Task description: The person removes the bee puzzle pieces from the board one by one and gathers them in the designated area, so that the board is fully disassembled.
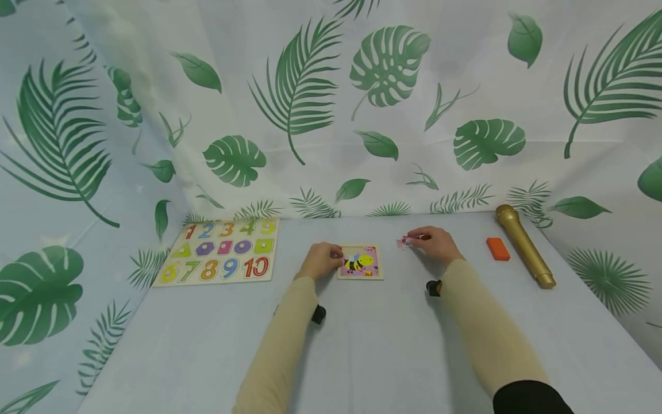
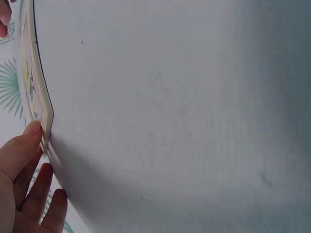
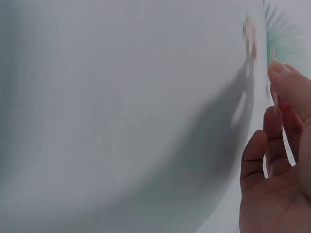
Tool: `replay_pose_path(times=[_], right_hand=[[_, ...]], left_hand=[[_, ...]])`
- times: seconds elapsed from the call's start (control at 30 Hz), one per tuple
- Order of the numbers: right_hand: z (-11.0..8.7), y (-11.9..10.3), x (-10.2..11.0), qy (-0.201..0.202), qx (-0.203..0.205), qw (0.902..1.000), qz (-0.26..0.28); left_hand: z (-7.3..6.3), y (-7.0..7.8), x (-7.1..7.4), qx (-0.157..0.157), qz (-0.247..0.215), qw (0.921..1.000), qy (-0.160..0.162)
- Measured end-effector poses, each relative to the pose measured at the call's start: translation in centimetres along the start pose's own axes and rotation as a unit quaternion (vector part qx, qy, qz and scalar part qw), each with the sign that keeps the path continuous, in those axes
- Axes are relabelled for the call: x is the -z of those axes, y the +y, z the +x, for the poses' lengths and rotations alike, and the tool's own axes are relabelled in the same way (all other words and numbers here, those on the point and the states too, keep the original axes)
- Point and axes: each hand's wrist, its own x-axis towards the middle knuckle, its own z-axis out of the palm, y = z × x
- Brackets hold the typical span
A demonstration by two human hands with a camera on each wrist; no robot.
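A small square wooden jigsaw puzzle [image 1: 360, 263] with a yellow and black bee on pink lies flat at mid-table. My left hand [image 1: 319, 260] holds its left edge; in the left wrist view the thumb [image 2: 32, 130] lies on the frame's corner, with the other fingers partly hidden beside it. To the right of the puzzle, my right hand [image 1: 435, 244] pinches a thin puzzle piece [image 3: 275, 99] between thumb and fingers, seen edge-on in the right wrist view. Just beyond it, another small pinkish piece [image 3: 250, 38] appears blurred at the table.
A number and shape board [image 1: 217, 253] lies at the left back. On the right are an orange block [image 1: 498, 249] and a gold microphone-shaped object [image 1: 524, 246]. A leaf-print cloth [image 1: 320, 167] hangs behind the pale table [image 1: 377, 345].
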Motion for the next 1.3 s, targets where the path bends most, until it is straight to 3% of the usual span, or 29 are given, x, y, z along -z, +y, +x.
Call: replay_pose_path(times=[0.3,0.93,1.3], right_hand=[[-1.4,2.2,2.1,-0.031,-0.01,0.9995,-0.006],[-0.7,1.5,1.3,-0.038,0.013,0.9989,-0.024],[-0.5,1.5,0.9,-0.007,0.018,0.9989,-0.043]], left_hand=[[0.0,0.3,0.2,-0.009,0.024,0.9996,-0.007],[0.0,0.1,0.0,-0.012,0.018,0.9998,0.001],[0.3,-0.1,-0.3,-0.006,0.021,0.9998,0.002]])
